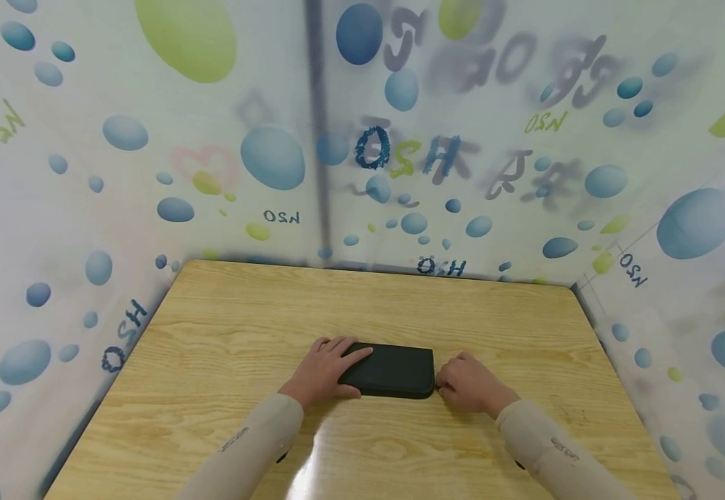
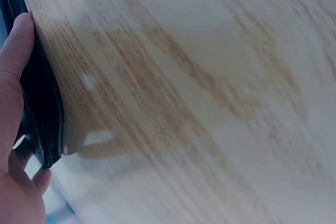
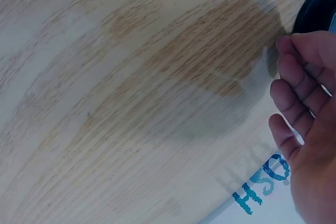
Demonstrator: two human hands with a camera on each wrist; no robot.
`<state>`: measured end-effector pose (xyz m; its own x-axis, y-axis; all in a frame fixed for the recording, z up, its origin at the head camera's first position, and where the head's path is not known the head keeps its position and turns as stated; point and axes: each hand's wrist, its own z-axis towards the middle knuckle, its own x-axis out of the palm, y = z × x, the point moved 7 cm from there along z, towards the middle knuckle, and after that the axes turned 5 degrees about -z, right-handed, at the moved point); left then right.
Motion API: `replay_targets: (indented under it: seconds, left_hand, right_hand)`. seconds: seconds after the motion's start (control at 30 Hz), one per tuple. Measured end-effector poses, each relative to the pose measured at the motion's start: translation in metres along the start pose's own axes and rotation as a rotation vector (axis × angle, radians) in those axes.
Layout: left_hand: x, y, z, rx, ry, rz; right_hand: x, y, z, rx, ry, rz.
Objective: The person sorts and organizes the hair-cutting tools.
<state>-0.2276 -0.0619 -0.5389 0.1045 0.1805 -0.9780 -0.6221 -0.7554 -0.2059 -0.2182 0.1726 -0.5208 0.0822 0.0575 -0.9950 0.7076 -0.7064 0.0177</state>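
A black zip wallet (image 1: 394,370) lies flat on the wooden table, its long side running left to right. My left hand (image 1: 327,369) holds its left end, fingers spread over the top and thumb along the near edge. In the left wrist view the zipper edge of the wallet (image 2: 44,108) shows beside the thumb. At the right end, my right hand (image 1: 467,381) pinches at the near corner, where a small dark bit of the zipper pull (image 1: 438,387) shows. The right wrist view has thumb and forefinger tips together beside the wallet's rounded corner (image 3: 310,11); the other fingers are bent.
The wood-grain table (image 1: 244,305) reaches back to a wall (image 1: 212,118) printed with blue and green drops and lettering. Similar printed walls stand at left and right. A bright reflection lies on the table near the left forearm.
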Motion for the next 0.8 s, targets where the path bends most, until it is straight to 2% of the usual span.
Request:
replay_targets:
  seconds: [0.8]
  left_hand:
    - [-0.0017, -0.0011, 0.0001, 0.001, -0.005, -0.004]
  right_hand:
    - [0.0039, 0.0045, -0.0042, 0.01, -0.009, 0.059]
